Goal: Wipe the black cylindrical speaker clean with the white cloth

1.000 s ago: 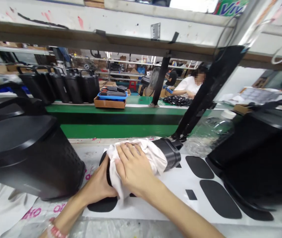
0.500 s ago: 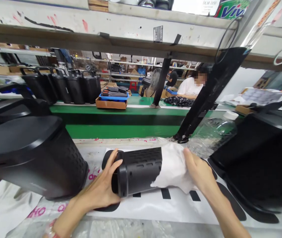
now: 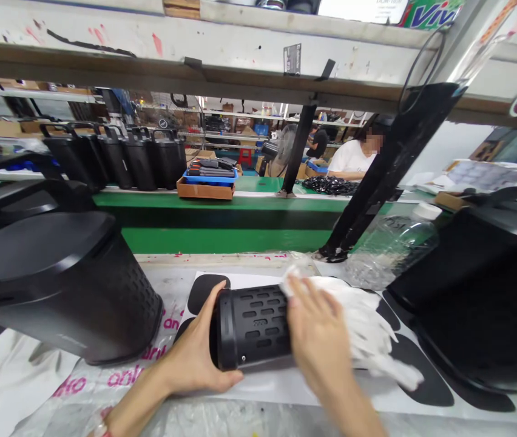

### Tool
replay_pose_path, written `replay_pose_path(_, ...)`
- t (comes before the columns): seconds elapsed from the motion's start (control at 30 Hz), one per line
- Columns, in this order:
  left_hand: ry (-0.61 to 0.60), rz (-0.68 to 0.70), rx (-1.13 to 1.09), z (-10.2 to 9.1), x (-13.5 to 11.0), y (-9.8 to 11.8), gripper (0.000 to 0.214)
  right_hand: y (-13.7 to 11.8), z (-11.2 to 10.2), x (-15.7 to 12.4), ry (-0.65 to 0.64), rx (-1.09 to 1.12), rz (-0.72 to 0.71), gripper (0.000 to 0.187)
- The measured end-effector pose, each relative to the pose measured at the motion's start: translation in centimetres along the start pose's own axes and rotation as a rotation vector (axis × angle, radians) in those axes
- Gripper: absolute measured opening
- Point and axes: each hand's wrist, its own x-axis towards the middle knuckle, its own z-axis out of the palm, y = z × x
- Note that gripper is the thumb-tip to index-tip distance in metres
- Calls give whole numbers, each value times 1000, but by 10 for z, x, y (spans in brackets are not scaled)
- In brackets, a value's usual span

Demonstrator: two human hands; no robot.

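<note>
A black cylindrical housing with slotted holes [image 3: 253,326] lies on its side on a white sheet [image 3: 286,382] printed with black oval shapes. My left hand [image 3: 195,358] cups its near left end, fingers wrapped round the rim. My right hand [image 3: 320,340] lies on top of the housing's right part and presses a white cloth [image 3: 368,331] against it. The cloth trails off to the right, blurred by motion.
A large black perforated bin-like unit [image 3: 58,285] stands at the left and another black unit [image 3: 477,291] at the right. A clear plastic bottle [image 3: 390,243] lies behind. Beyond runs a green conveyor [image 3: 222,206] with several black units and a tray; a person in white sits further back.
My right hand swept the cloth from the housing's left end to its right, then came back onto the middle. The left hand kept hold of the left end as the housing turned.
</note>
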Motion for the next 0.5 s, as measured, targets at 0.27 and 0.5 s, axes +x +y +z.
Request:
replay_pose_path(0.27, 88, 116, 125, 8, -4, -14, 122, -74, 49, 4, -132, -120, -275, 50)
replay_pose_path(0.5, 101, 190, 299, 11, -4, -18, 130, -66, 33, 22, -149, -112, -425, 39)
